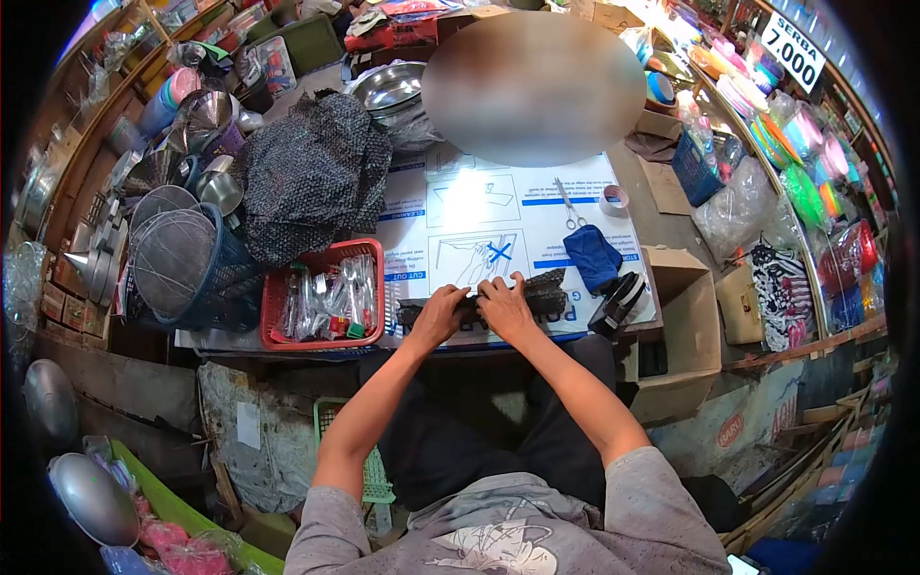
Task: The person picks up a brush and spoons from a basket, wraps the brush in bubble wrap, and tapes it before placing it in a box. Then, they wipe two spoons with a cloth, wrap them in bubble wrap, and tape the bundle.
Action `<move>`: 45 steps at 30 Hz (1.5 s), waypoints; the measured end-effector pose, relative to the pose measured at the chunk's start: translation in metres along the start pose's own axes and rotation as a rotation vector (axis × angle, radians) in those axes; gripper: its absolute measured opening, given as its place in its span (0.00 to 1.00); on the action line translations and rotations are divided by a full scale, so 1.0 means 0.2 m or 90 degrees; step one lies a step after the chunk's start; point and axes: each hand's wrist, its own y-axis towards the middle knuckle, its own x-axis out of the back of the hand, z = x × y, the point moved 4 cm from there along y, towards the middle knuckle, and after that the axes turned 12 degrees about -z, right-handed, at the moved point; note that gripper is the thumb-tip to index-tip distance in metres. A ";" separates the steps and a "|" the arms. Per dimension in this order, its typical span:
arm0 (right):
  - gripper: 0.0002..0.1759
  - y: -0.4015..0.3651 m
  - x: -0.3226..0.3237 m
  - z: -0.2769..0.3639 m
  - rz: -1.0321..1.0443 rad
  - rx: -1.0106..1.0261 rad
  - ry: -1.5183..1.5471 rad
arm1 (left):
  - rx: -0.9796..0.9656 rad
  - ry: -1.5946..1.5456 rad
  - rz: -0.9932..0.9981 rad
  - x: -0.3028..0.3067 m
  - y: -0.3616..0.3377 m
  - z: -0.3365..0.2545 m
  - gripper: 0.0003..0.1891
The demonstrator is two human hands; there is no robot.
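Observation:
A rolled bundle of black bubble wrap (546, 295) lies at the near edge of the printed white sheet, straight in front of me. My left hand (441, 314) grips it near its left end, fingers curled over the top. Close beside it, my right hand (503, 307) is closed on the middle of the same roll. Whether anything is inside the wrap is hidden. To the left stands a red basket (299, 344) of small plastic-wrapped items. Scissors (572, 213), a roll of tape (613, 199), a blue cloth pouch (592, 257) and a black tape dispenser (618, 303) lie to the right.
A big crumpled heap of black bubble wrap (311, 177) rests at the back left, beside a blue basket of strainers (171, 254). Metal basins (391, 86) stand behind. An open cardboard box (685, 326) is at the right table edge. Crowded shelves line both sides.

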 end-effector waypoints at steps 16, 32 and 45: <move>0.19 -0.12 0.19 -0.05 -0.019 0.035 0.322 | 0.108 -0.130 0.171 -0.11 -0.13 0.21 0.13; 0.16 -0.30 0.29 0.06 -0.090 0.048 0.169 | -0.219 0.111 0.023 -0.03 -0.39 -0.10 0.30; 0.25 -0.94 0.40 -0.99 -0.200 -0.929 0.254 | -0.247 0.140 -0.036 -0.06 -0.42 -0.12 0.29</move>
